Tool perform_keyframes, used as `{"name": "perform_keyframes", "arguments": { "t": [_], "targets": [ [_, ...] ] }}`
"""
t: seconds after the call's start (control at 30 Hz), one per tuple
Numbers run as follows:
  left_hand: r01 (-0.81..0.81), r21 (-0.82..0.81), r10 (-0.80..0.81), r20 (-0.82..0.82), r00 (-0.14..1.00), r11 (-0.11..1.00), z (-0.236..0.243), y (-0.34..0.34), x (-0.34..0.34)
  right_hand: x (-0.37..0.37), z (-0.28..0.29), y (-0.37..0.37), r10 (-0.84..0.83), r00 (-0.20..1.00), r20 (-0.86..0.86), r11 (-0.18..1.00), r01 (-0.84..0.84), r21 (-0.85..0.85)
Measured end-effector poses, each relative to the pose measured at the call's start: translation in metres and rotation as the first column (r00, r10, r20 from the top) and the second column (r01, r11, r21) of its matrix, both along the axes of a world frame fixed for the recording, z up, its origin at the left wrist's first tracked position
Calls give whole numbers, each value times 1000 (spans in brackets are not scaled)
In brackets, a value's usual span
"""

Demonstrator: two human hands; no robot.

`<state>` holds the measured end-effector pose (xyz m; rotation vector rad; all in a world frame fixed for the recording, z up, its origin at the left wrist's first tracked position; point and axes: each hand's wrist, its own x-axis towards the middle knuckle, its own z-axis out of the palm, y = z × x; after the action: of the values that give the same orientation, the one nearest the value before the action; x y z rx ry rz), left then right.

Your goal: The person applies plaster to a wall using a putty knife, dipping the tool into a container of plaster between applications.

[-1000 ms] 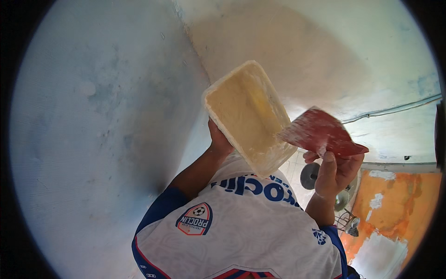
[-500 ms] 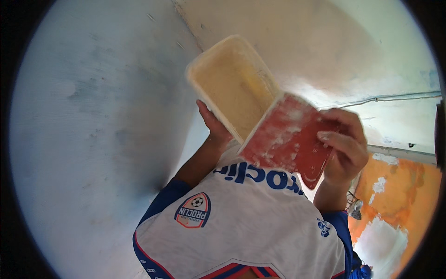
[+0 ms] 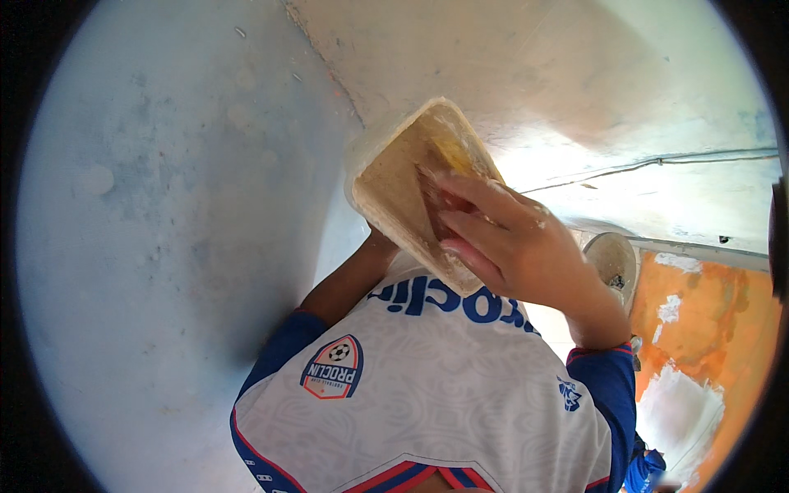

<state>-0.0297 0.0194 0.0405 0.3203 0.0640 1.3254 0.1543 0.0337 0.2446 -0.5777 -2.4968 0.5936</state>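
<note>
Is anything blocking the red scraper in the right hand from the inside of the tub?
Nothing visible: the right hand holds the red scraper inside the tub, through its open side. The left hand is outside the tub, mostly hidden. The right hand covers part of the interior.

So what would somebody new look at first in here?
Probably the pale tub in the middle, where the right hand holds a dark red scraper inside it. Next, the bright orange wall with white patches, at the lower right.
</note>
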Motion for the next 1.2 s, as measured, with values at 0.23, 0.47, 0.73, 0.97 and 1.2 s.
{"name": "perform_keyframes", "arguments": {
  "t": [0.23,0.47,0.73,0.97,1.2],
  "targets": [
    [65,-18,-65,7,998,998,2,2,4,-22,-20,-15,-314,947,-68,900,274,-338],
    [31,-57,-31,6,1000,998,-6,0,0,-24,-15,-7,-227,968,107,901,250,-355],
    [-8,-99,10,14,1000,995,-16,-7,-4,-28,-22,-7,-310,948,66,921,317,-227],
    [-6,-109,8,21,1000,994,-17,-9,-7,-25,-25,-6,-259,957,130,909,287,-303],
    [9,-102,-7,19,1000,995,-14,-12,-9,-22,-32,-11,-244,970,1,904,227,-362]
  ]
}}
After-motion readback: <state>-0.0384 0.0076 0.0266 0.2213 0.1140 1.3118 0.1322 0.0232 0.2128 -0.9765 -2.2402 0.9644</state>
